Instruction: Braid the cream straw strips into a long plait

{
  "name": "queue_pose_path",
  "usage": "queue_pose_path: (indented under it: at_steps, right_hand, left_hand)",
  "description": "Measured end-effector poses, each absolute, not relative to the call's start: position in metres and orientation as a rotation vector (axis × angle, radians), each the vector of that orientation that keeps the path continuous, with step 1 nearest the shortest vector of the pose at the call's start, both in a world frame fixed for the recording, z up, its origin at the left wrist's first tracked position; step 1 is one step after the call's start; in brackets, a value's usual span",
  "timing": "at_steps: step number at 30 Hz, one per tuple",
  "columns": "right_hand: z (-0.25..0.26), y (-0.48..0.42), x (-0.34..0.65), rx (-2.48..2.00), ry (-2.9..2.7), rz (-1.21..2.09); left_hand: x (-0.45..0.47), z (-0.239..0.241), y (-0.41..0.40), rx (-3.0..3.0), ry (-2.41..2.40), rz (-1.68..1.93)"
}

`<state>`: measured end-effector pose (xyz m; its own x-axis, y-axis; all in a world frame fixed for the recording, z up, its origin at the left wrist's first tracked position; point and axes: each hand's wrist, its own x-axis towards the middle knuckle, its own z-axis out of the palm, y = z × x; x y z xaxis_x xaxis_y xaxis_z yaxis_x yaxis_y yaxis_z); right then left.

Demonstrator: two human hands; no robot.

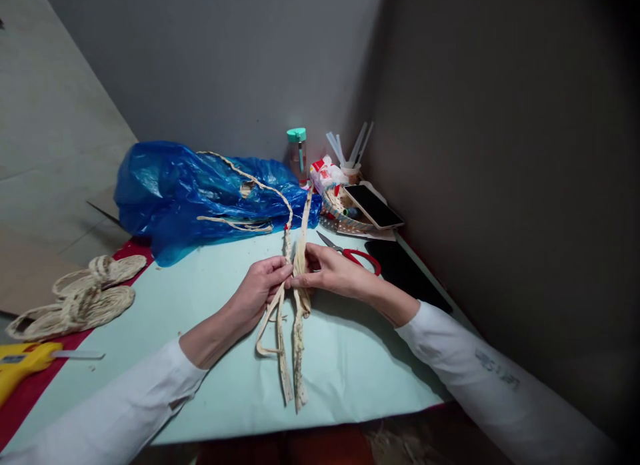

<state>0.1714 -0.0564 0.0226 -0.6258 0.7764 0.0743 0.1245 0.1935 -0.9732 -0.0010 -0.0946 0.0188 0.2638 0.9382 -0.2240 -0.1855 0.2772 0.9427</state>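
My left hand (pixel 260 288) and my right hand (pixel 333 271) meet at the middle of a pale green sheet (pixel 350 365), each pinching long tan dried-leaf strips (pixel 295 345). The strips hang down from my fingers toward the sheet's near edge. Other strips run up from my fingers and over a blue plastic bag (pixel 190 195) behind. Both hands are closed on the strips, fingertips almost touching.
Red-handled scissors (pixel 353 253) lie just beyond my right hand. A phone (pixel 374 206) rests on a woven basket (pixel 340 215), with a green-capped bottle (pixel 297 155) and a cup of sticks (pixel 350 159) behind. Coiled straw pieces (pixel 80 298) and a yellow glue gun (pixel 25 365) lie left.
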Motion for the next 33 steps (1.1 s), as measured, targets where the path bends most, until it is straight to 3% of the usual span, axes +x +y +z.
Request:
queue_pose_path:
  at_steps: [7, 24, 33]
  right_hand:
    - [0.03, -0.055, 0.176, -0.853, -1.727, 1.686]
    - [0.027, -0.054, 0.168, -0.994, -1.653, 1.433]
    - [0.021, -0.05, 0.172, -1.109, -1.667, 1.386]
  left_hand:
    - [-0.004, 0.017, -0.095, 0.994, 1.005, 0.929]
    - [-0.005, 0.014, -0.094, 1.299, 1.146, 0.825]
    - [-0.004, 0.023, -0.095, 1.127, 1.172, 0.815]
